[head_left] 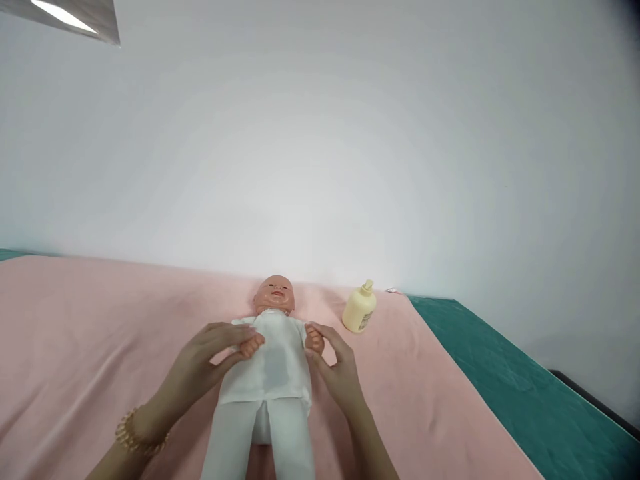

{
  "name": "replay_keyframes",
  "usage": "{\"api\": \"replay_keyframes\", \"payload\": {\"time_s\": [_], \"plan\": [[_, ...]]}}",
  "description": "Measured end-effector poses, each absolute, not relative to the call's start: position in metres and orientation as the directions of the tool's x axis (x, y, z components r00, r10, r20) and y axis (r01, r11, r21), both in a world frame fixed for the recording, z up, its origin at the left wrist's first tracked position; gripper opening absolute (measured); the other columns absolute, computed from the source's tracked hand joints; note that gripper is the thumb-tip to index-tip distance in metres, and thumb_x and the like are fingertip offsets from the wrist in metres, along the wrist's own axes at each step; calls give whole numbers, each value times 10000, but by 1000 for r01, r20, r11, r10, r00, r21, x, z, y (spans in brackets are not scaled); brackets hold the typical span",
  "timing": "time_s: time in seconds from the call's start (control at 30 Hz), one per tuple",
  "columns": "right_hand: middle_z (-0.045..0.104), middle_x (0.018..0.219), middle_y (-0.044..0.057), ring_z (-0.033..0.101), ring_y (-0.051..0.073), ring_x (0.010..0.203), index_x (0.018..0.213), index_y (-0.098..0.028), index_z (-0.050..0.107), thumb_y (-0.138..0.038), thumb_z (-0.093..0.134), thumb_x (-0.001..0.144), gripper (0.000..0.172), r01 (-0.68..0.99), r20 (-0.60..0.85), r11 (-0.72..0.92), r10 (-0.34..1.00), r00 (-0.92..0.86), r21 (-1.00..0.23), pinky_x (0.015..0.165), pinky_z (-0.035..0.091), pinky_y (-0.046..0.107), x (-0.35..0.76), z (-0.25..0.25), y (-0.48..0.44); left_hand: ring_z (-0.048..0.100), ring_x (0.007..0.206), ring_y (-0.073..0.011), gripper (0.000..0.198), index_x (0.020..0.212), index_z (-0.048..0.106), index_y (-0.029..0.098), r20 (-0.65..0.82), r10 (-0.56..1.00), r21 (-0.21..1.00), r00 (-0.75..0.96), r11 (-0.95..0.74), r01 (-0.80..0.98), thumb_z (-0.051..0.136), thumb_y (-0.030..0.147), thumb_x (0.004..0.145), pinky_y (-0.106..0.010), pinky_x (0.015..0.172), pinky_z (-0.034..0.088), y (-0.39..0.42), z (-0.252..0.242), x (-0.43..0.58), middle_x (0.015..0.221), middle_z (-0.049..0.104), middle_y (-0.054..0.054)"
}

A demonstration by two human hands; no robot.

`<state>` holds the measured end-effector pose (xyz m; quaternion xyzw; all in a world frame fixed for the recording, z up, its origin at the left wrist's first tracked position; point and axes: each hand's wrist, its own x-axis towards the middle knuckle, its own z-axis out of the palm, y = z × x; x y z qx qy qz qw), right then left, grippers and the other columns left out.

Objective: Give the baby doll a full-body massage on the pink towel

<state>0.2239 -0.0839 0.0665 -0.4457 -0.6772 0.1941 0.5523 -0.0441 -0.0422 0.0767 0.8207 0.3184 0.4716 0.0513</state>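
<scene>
A baby doll (290, 373) in a white top and white trousers lies on its back, head toward the wall. My left hand (213, 350), with a beaded bracelet (135, 433) at the wrist, is closed around the doll's arm just behind its small fist (251, 345). On the other side, my right hand (336, 363) grips the doll's other fist (315, 340) between thumb and fingers. Both doll arms are bent, with the fists beside its chest. A greyish patch shows on the front of the top.
A pale yellow pump bottle (359, 309) stands right of the doll's head. Beneath everything spreads a wrinkled pink cloth (125, 320), over a green surface (480, 353) that shows at the right. A white wall (320, 133) rises directly behind.
</scene>
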Motion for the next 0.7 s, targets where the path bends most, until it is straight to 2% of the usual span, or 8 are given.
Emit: {"api": "replay_keyframes", "payload": {"time_s": [0.07,0.13,0.23,0.37,0.57,0.63,0.7], "plan": [[669,1150,76,611,224,1075,1204,-258,614,-260,636,863,342,455,624,601,773,-119,-657,937,506,390,216,65,-85,695,894,-177,167,1008,681,249,766,464,250,444,-852,461,588,291,875,-290,808,558,-43,72,-34,983,749,-10],[671,1138,76,612,222,1059,1226,-270,608,-238,632,865,363,512,654,658,723,-222,-552,916,512,387,210,61,-85,698,865,-184,167,1007,667,228,740,449,189,501,-853,486,565,263,880,-311,812,557,-43,66,-27,967,751,-26],[675,1123,75,617,220,1028,1242,-282,600,-203,611,870,381,557,658,706,673,-338,-436,880,523,386,205,56,-84,700,837,-197,162,1005,641,223,671,487,176,559,-837,518,541,250,880,-350,833,550,-42,60,-23,950,749,-33],[683,1101,61,622,215,999,1238,-288,600,-174,580,879,378,584,636,721,657,-405,-373,861,524,384,203,57,-85,698,810,-188,162,1002,600,224,641,479,167,599,-849,501,495,187,885,-354,851,533,-44,62,-20,935,742,-22],[685,1085,64,618,226,984,1241,-281,595,-236,596,890,354,589,621,712,670,-406,-382,864,517,401,203,55,-84,695,771,-167,146,992,568,223,674,425,142,604,-877,459,454,177,912,-330,822,527,-48,67,-15,908,738,-6],[679,1118,70,616,232,1018,1254,-270,583,-246,584,895,360,575,631,701,682,-369,-422,883,514,402,206,55,-84,694,763,-150,139,1006,572,225,690,404,124,600,-883,452,468,191,920,-316,841,519,-47,68,-18,909,740,4],[662,1172,74,608,233,1070,1269,-258,562,-259,586,890,380,549,633,661,722,-279,-511,917,506,400,212,56,-84,690,760,-139,150,1033,582,231,709,395,105,584,-879,466,490,204,917,-303,850,515,-45,71,-25,923,743,10]]}}
